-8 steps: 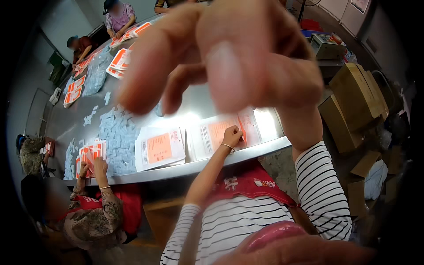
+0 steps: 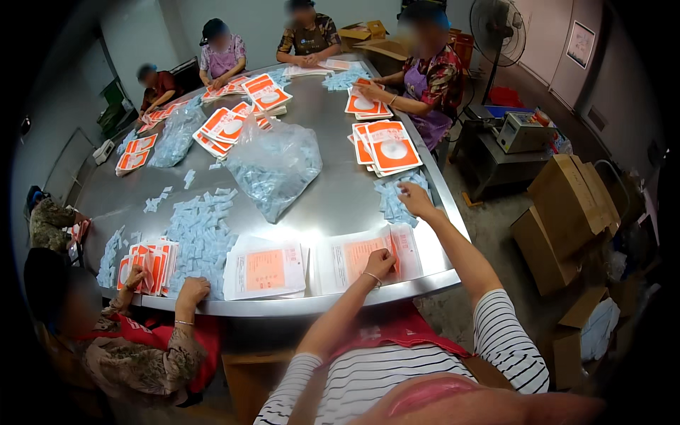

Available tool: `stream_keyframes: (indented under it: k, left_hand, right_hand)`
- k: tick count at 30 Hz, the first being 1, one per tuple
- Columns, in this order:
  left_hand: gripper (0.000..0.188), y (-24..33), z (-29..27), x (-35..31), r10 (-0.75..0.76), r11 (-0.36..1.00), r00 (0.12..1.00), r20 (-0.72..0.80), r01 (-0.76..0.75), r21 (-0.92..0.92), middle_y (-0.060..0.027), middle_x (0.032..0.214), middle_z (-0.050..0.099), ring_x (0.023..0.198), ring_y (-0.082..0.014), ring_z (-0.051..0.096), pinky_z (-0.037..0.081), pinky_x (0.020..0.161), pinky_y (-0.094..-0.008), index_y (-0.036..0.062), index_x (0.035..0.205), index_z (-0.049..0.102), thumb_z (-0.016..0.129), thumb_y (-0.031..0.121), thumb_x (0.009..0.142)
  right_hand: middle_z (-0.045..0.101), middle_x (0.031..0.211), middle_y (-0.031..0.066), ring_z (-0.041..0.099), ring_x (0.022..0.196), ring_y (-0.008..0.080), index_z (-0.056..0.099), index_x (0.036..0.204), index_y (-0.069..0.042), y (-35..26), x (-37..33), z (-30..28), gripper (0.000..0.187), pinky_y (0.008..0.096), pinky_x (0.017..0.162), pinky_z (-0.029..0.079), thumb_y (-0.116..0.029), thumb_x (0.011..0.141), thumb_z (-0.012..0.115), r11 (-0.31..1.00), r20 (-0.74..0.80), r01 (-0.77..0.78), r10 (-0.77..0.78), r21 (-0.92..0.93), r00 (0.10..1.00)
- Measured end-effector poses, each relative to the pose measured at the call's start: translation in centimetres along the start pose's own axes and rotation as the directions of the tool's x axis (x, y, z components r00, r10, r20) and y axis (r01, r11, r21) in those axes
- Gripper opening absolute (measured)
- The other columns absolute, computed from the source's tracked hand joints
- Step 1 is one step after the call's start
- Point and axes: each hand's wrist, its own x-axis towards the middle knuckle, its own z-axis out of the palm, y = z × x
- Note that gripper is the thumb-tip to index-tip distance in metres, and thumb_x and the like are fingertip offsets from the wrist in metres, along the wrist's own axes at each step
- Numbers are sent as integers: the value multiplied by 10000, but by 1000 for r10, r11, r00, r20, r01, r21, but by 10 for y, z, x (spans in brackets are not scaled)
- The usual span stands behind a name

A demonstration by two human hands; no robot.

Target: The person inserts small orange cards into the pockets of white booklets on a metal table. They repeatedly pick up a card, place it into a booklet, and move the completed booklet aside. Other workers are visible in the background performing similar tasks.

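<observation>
"Packets (image 2: 389,203) in pale blue lie heaped near the right edge of the worktop (image 2: 347,185). Which step am I on?"

"Picking one up, I'd judge; that calls for a light fingertip pinch. Hands?"

"My left hand (image 2: 380,263) is curled closed on a white-and-orange bag (image 2: 408,249). My right hand (image 2: 418,200) is partly curled over the packets; whether it grips one, I can't tell."

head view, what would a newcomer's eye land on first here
Probably the big clear bag of blue packets, mid-table. Next, the bright orange stack near the right edge. Closest in, the wearer's left hand is curled at pale packages by the near edge, the right hand at a loose blue pile.
</observation>
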Motion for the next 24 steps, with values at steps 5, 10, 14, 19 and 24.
stream_keyframes:
  k: [5, 10, 14, 19, 24]
  left_hand:
    - [185, -1, -4, 2, -28, 1000, 1000, -4, 28, 4, -43, 535, 513, 465, -132, 537, 464, 444, -256, 42, 590, 459, 582, 87, 721]
    - [173, -10, -5, 3, -89, 990, 996, 15, 90, -109, -38, 537, 510, 460, -128, 533, 463, 445, -254, 47, 598, 463, 580, 85, 720]
    - [148, -9, -2, 2, -94, 989, 995, 21, 96, -112, -39, 545, 523, 479, -118, 524, 446, 452, -248, 37, 609, 493, 574, 83, 724]
    - [175, -5, -3, 1, -56, 990, 998, 0, 55, -130, -22, 537, 488, 467, -127, 536, 459, 441, -248, 49, 596, 448, 562, 74, 727]
    - [167, 7, 4, 0, 18, 998, 1000, 10, -17, -54, -20, 556, 478, 488, -109, 520, 449, 456, -243, 36, 621, 443, 545, 59, 752]
  right_hand:
    - [525, 1086, 158, 485, 1014, 311, 601, 1034, -99, 59, -47, 36, 302, 383, 876, 402, -125, 733, 608, 898, 8, 108, -116, -427, 993]
    - [526, 970, 178, 521, 916, 343, 625, 853, -128, 62, -55, 33, 181, 388, 792, 430, -84, 680, 652, 897, -47, -6, -17, -441, 999]
    - [534, 895, 202, 549, 813, 352, 607, 744, -88, 67, -56, 15, 85, 375, 737, 447, -40, 677, 630, 955, -168, -58, 9, -290, 986]
    - [538, 859, 132, 578, 749, 232, 527, 1114, -91, 27, -70, -16, 363, 322, 643, 495, -3, 761, 537, 950, -292, -172, 248, 262, 924]
    - [550, 818, 61, 589, 754, 174, 510, 1025, 2, -45, -128, -21, 207, 261, 618, 480, -20, 821, 487, 338, 502, -494, 71, 801, 862]
